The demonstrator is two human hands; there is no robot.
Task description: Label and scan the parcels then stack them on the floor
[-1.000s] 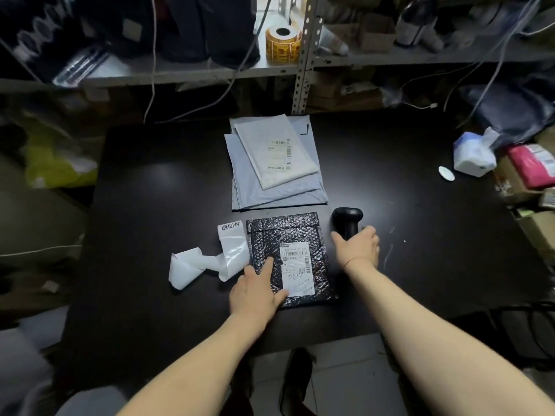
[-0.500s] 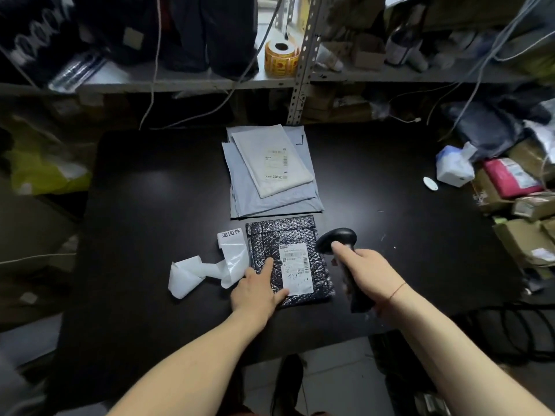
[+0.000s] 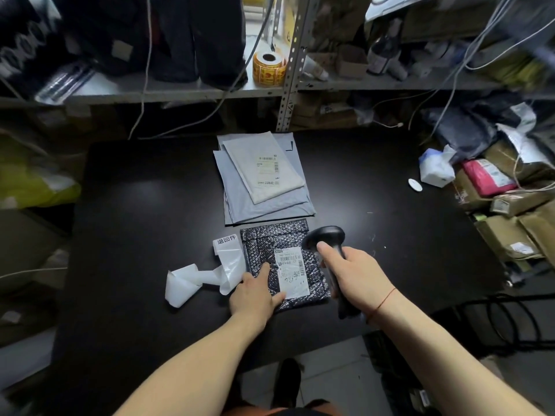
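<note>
Here, a black bubble-wrap mailer parcel (image 3: pixel 270 244) lies flat on the black tabletop (image 3: pixel 150 220) near its front edge, with a white printed shipping label (image 3: pixel 292 273) stuck on its right half. The left hand (image 3: pixel 255 295) rests on the parcel's near left corner, its fingers (image 3: pixel 263 271) straight and spread, gripping nothing, the thumb touching the label's lower edge. The right hand (image 3: pixel 354 277) grips a black handheld barcode scanner (image 3: pixel 326 235) by the handle, fingers curled round it and the index finger stretched up toward the head. The head hangs over the parcel's upper right corner, just beside the label (whether it touches the parcel I cannot tell). Just left of the parcel lies a curled white strip of backing paper (image 3: pixel 204 274). Behind the parcel sits a stack of grey plastic mailer bags (image 3: pixel 264 202), the top one labelled.
</note>
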